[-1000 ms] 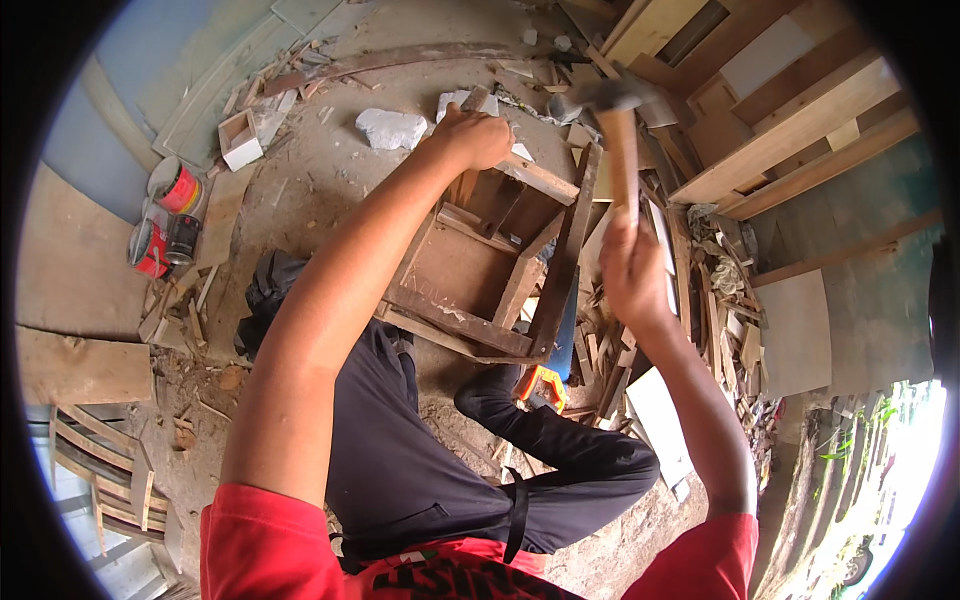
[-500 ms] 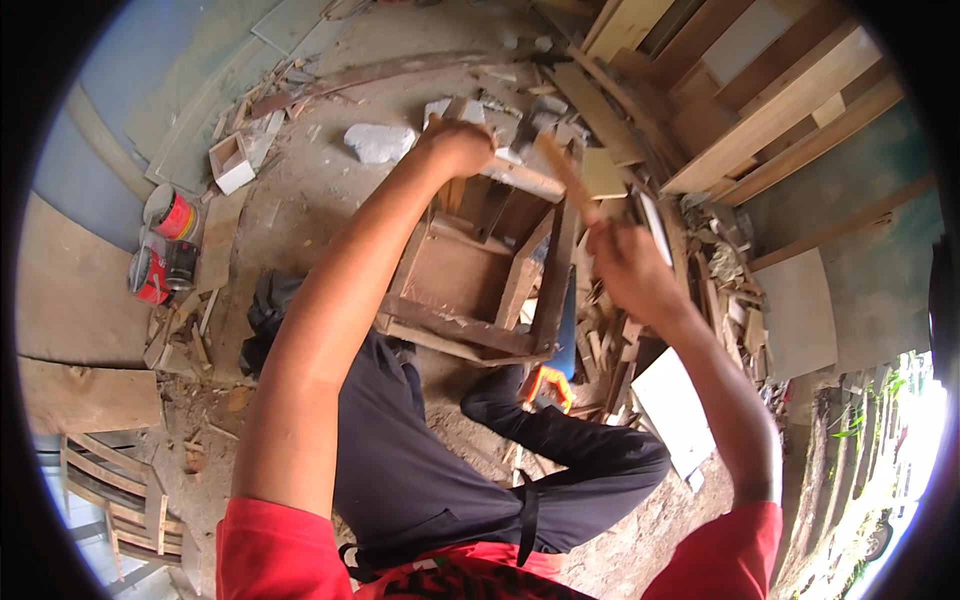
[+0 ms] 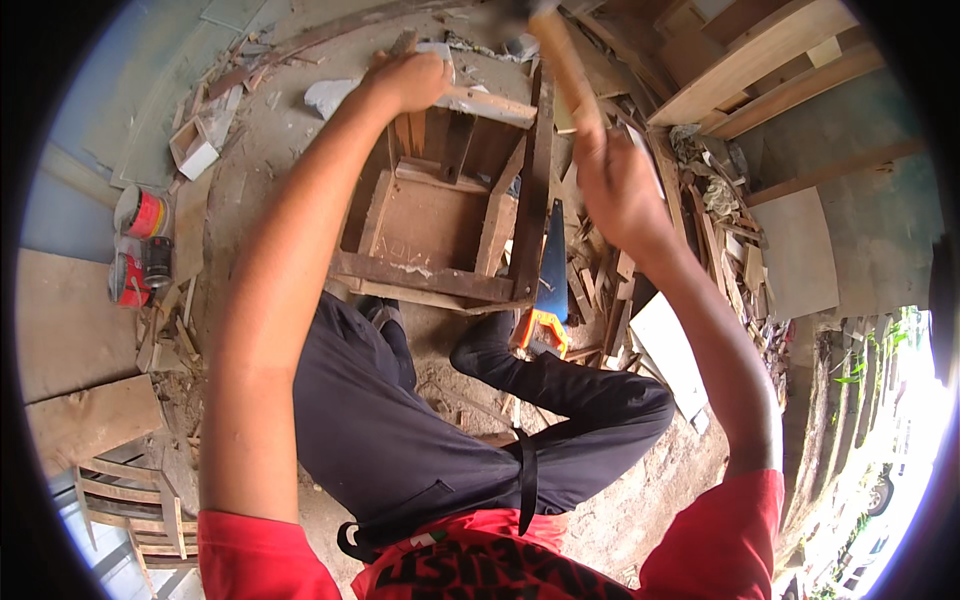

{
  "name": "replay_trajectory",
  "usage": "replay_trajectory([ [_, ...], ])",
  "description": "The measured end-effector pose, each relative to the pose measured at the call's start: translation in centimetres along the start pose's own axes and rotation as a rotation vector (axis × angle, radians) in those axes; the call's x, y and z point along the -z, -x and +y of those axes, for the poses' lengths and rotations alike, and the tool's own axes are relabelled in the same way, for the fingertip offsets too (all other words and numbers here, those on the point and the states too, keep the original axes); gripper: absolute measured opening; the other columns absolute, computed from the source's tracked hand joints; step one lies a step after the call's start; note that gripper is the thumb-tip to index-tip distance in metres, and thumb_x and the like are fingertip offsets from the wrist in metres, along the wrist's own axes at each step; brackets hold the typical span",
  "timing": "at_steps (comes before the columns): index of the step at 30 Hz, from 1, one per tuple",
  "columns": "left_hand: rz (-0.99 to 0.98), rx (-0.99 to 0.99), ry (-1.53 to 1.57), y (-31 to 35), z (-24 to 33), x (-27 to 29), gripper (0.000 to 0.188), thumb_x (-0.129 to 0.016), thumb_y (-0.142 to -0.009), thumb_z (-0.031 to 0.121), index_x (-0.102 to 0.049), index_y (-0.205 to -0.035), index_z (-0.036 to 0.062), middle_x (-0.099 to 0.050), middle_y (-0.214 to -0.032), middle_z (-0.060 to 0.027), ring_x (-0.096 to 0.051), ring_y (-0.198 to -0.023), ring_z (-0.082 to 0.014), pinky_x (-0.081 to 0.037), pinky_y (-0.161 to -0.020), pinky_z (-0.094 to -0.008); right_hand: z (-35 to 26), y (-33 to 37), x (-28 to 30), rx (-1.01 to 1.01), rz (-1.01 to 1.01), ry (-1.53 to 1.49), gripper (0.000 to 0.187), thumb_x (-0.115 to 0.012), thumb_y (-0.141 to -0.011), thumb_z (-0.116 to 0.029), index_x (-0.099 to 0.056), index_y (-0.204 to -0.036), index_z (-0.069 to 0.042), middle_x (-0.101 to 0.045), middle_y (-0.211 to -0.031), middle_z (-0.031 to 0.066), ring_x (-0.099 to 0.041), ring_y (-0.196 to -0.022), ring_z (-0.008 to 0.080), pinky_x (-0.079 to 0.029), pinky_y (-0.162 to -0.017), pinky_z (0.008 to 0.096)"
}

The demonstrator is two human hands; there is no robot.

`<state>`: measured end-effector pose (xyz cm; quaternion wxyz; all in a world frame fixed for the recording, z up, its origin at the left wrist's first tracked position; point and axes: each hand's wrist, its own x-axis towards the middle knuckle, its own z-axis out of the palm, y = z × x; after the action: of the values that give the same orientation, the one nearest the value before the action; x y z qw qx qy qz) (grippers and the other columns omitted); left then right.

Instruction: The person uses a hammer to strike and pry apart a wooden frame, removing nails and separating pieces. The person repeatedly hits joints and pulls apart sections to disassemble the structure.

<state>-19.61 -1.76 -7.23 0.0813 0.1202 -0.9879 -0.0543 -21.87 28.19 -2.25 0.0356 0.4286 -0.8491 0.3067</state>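
A wooden frame [image 3: 524,205], box-like with a panel inside, stands on the ground just beyond my legs. At its far left corner my left hand [image 3: 412,82] is closed around a piece of wood [image 3: 405,42], whose end sticks out past the fingers. The hand covers most of that corner. My right hand [image 3: 622,185] grips a hammer [image 3: 568,65] by its wooden handle, raised to the right of the frame. The dark hammer head is blurred at the upper edge of the view and stands apart from the wood.
A handsaw [image 3: 553,265] with an orange handle lies right of the frame, by my bent leg. Wood scraps [image 3: 605,290] litter the right side. Paint cans [image 3: 150,215] stand at the left. Boards [image 3: 760,60] lean at the far right.
The hammer in my right hand has gone up and away, its head now at the view's upper edge. My left hand still grips the far left corner. The whole view has shifted slightly.
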Motion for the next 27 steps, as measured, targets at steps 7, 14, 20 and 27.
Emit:
replay_trajectory([
  [7,-0.125,0.068,0.137,-0.3,-0.6,0.1,0.053,-0.029,-0.103,0.036,-0.064,-0.099,-0.0037,-0.065,-0.113,-0.0256,-0.058,-0.110,-0.0454,-0.034,-0.098,-0.0629,-0.9,0.4,0.8,-0.284,-0.015,-0.261,0.062,-0.038,-0.103,-0.049,-0.061,-0.081,0.004,-0.057,-0.059,0.0148,-0.060,-0.056,0.0262,-0.048,-0.059,0.0387],
  [14,-0.089,0.104,0.093,0.5,0.0,0.1,0.043,-0.036,-0.099,0.029,-0.069,-0.102,0.0021,-0.066,-0.116,-0.0231,-0.062,-0.111,-0.0406,-0.036,-0.097,-0.0584,-3.8,0.7,1.7,-0.267,-0.299,-0.127,0.053,-0.041,-0.103,-0.043,-0.058,-0.089,0.005,-0.060,-0.065,0.0249,-0.063,-0.066,0.0433,-0.047,-0.061,0.0463],
  [20,0.003,0.020,0.048,0.0,0.4,0.0,0.049,-0.033,-0.102,0.033,-0.065,-0.092,-0.0039,-0.066,-0.105,-0.0262,-0.062,-0.102,-0.0433,-0.043,-0.086,-0.0615,-0.9,0.9,-1.3,-0.017,-0.028,-0.079,0.050,-0.042,-0.104,-0.041,-0.055,-0.084,0.003,-0.054,-0.060,0.0149,-0.054,-0.058,0.0300,-0.043,-0.054,0.0405],
  [27,-0.027,0.020,0.021,0.4,0.5,0.0,0.052,-0.032,-0.101,0.037,-0.065,-0.096,-0.0019,-0.066,-0.109,-0.0239,-0.062,-0.102,-0.0470,-0.041,-0.089,-0.0649,-4.7,-0.9,1.6,-0.059,-0.050,-0.195,0.045,-0.048,-0.102,-0.033,-0.057,-0.083,0.007,-0.058,-0.066,0.0285,-0.059,-0.066,0.0487,-0.044,-0.056,0.0495],
])
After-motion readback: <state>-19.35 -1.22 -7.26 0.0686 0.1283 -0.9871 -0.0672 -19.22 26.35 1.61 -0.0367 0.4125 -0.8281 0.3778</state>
